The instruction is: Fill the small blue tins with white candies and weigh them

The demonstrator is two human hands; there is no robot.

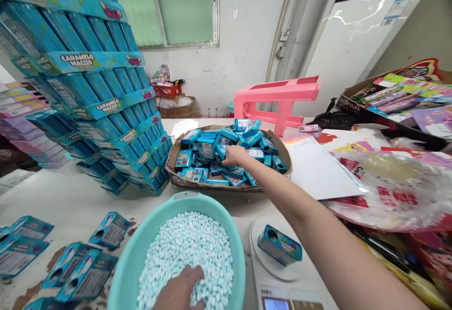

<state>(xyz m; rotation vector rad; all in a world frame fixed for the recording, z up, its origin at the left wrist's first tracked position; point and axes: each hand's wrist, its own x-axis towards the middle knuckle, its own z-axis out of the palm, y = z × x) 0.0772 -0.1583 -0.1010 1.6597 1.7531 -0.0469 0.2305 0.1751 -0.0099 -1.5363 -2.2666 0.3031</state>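
Observation:
My left hand rests at the near side of a turquoise basin, its fingers apart on the small white and pale blue candies. Stretched forward, my right hand is closed on a small blue candy box in a shallow cardboard tray heaped with such boxes. The fingertips are partly hidden. On the white scale, right of the basin, lies one blue box with a round hole. Its display is lit.
Display packs of blue boxes form a tall stack at the left. Several holed boxes lie on the table at the front left. A pink plastic stool stands behind the tray. Paper and plastic bags cover the right side.

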